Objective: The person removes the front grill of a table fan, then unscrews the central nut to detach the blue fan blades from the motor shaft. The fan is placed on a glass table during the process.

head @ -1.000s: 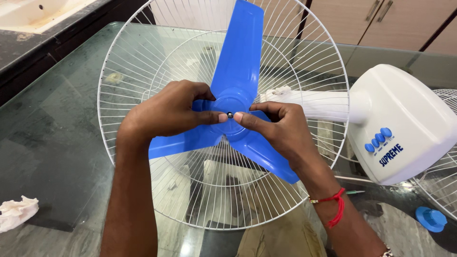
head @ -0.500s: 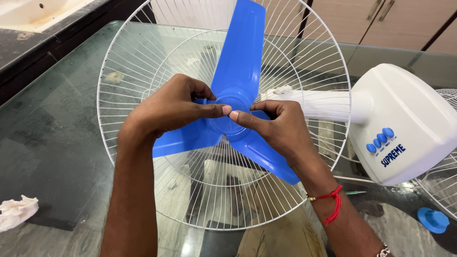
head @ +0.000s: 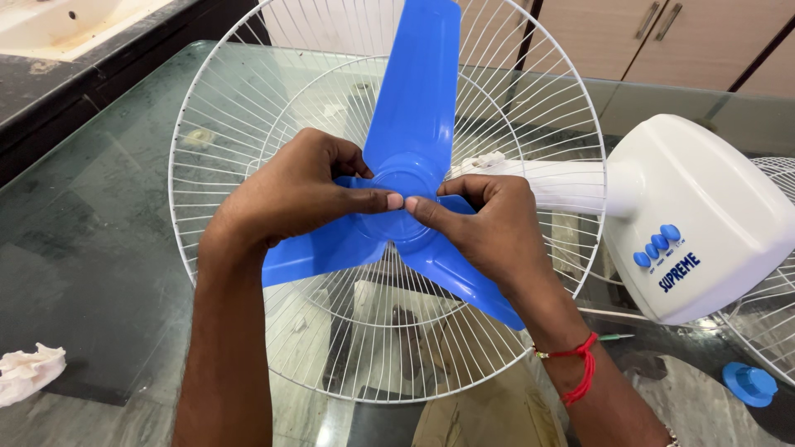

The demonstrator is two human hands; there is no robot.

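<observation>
A blue three-bladed fan blade (head: 412, 108) sits inside a white wire guard (head: 248, 108) of a table fan lying on a glass table. My left hand (head: 302, 190) grips the blade's hub from the left. My right hand (head: 489, 223) grips it from the right. Both thumbs press together on the centre of the hub, covering the shaft tip. The fan's white neck (head: 563, 184) runs right to the white base (head: 704, 215), which has blue buttons.
A blue plastic cap (head: 749, 383) lies on the table at the right, near a second wire guard (head: 774, 323). A crumpled white cloth (head: 29, 372) rests at the left edge. A dark counter (head: 50, 91) and wooden cabinets (head: 662, 37) stand behind.
The metal shaft tip seen between my thumbs a second ago is now covered by them. The blade has turned and shifted slightly under my hands.
</observation>
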